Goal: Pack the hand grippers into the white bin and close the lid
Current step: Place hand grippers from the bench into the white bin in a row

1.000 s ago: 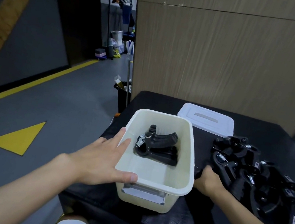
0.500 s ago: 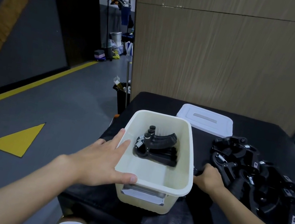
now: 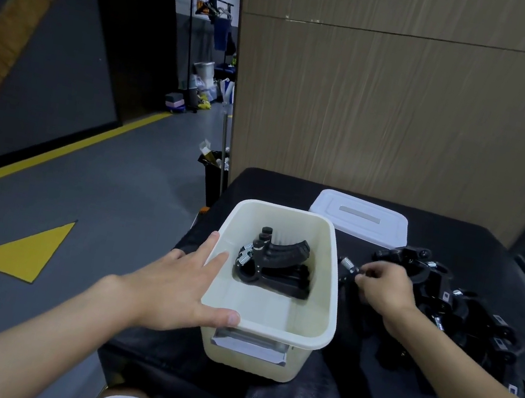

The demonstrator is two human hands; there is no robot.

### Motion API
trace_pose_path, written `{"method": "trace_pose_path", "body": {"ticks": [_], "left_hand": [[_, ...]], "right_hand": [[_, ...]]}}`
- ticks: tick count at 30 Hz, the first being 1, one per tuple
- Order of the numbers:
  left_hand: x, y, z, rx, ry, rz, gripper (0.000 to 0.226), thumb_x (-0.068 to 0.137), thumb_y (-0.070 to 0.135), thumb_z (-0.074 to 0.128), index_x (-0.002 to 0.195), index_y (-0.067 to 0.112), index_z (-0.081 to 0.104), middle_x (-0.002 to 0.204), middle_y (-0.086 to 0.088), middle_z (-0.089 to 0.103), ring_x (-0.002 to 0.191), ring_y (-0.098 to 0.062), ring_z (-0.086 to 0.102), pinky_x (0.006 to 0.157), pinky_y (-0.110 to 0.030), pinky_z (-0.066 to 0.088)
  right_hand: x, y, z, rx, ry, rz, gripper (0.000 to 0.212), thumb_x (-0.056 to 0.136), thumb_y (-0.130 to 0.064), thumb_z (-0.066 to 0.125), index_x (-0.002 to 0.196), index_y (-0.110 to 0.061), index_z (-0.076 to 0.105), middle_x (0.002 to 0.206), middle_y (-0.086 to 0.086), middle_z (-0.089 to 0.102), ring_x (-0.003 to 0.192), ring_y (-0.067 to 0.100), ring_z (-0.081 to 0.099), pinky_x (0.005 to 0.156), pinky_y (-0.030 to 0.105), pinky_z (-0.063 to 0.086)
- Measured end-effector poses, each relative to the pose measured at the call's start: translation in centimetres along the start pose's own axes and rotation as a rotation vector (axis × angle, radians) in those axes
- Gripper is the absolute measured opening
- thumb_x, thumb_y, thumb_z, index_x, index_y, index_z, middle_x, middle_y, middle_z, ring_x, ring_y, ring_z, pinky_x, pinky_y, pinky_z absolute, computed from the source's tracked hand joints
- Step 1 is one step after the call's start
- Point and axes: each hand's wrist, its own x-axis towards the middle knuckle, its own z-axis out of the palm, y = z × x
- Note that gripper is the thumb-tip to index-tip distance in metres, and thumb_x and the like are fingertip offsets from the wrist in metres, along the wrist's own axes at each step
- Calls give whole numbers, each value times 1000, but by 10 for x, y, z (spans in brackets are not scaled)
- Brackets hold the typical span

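from my end: left hand point(image 3: 184, 286) spread wide, fingers straight, flat against the left rim of the white bin point(image 3: 335, 301). right hand point(image 3: 384, 292) pinches one hand gripper point(image 3: 346, 268) just right of the bin, at the left edge of the pile point(image 3: 464, 312). stacked grippers point(image 3: 270, 266) lie inside the bin. the lid point(image 3: 360, 217) lies off, on the far side.

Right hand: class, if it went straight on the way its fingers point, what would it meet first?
Probably the right rim of the white bin; the right hand, pinching a hand gripper, points left toward it. Height is unclear.
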Motion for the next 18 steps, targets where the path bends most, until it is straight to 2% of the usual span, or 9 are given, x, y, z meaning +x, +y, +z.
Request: {"method": "trace_pose_path", "body": {"ticks": [3, 5, 7, 10, 13, 16, 18], "left_hand": [[0, -1, 1, -2, 1, 0, 108, 79, 89, 35, 159, 27, -5, 162, 5, -31, 138, -27, 28, 110, -33, 26], [0, -2, 2, -9, 2, 0, 109, 79, 89, 35, 159, 28, -6, 162, 6, -31, 138, -27, 28, 111, -34, 26], [0, -2, 2, -17, 9, -2, 111, 78, 90, 35, 159, 28, -8, 162, 7, -31, 139, -28, 28, 113, -35, 26], [2, -3, 4, -38, 23, -10, 115, 76, 90, 37, 159, 26, -11, 162, 8, -31, 141, -30, 26, 115, -36, 25], [2, -2, 5, -27, 48, -3, 121, 74, 93, 35, 158, 22, -14, 162, 6, -30, 145, -30, 21, 119, -36, 19], [0, -1, 5, -16, 72, 6, 119, 80, 87, 38, 157, 16, -19, 161, 4, -30, 151, -18, 5, 122, -35, 9], [1, -2, 6, -9, 85, 18, 121, 79, 88, 36, 156, 14, -20, 161, 1, -29, 153, -11, -6, 124, -37, 5]], "right_hand": [[-6, -32, -25, -14, 148, -142, 13, 86, -3, 61, 95, 3, 68, 86, 13, 66, 95, 32, 62, 76, 28, 44], [-9, -50, -40, 0, 215, -248, 11, 87, -3, 59, 93, 0, 67, 83, 8, 63, 88, 27, 58, 72, 22, 33], [-12, -66, -51, 51, 254, -343, 15, 89, -5, 59, 101, -6, 68, 86, 4, 64, 82, 20, 57, 70, 15, 31], [-18, -91, -62, 169, 234, -447, 22, 91, -7, 63, 113, -11, 67, 92, 0, 66, 83, 11, 59, 78, 13, 39], [-24, -118, -63, 228, 163, -561, 20, 91, -7, 65, 107, -19, 68, 90, -6, 68, 79, 3, 62, 82, 20, 51], [-31, -145, -49, 232, 67, -630, 22, 88, -6, 68, 108, -14, 70, 87, -4, 70, 78, 12, 68, 77, 22, 56], [-33, -159, -31, 160, 24, -659, 25, 87, -8, 70, 111, -10, 69, 91, 3, 72, 83, 20, 70, 81, 31, 57]]}}
